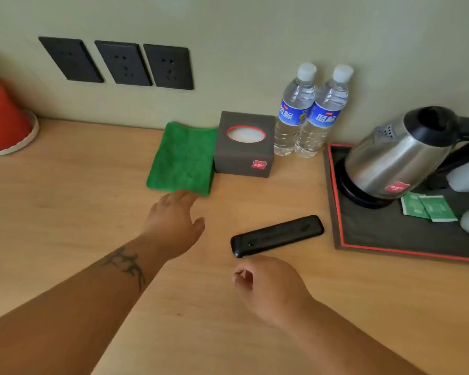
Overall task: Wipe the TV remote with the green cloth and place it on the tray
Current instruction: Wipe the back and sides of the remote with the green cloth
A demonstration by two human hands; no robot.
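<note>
Here, the left hand (173, 220), open and empty, reaches its fingertips to the near edge of the folded green cloth (183, 158) on the wooden desk (65, 201). The right hand (268, 288), loosely curled and empty, hovers just beside the black rectangular TV remote (278, 235), which lies on the desk near the red-edged dark tray (377, 239).

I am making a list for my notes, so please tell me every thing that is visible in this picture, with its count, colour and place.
TV remote: 1, black, on the table, left of the tray
green cloth: 1, green, folded, against the tissue box's left side
tissue box: 1, dark grey with red ring, by the wall
water bottles: 2, clear with blue labels, right of the tissue box
tray: 1, dark with red border, right side
kettle: 1, steel and black, on the tray
sachets: 2, green, on the tray
wall sockets: 3, black, on the wall
pot: 1, red, far left
table: 1, light wood
left hand: 1, open, fingertips at the cloth's near edge
right hand: 1, loosely curled, empty, just before the remote
</note>
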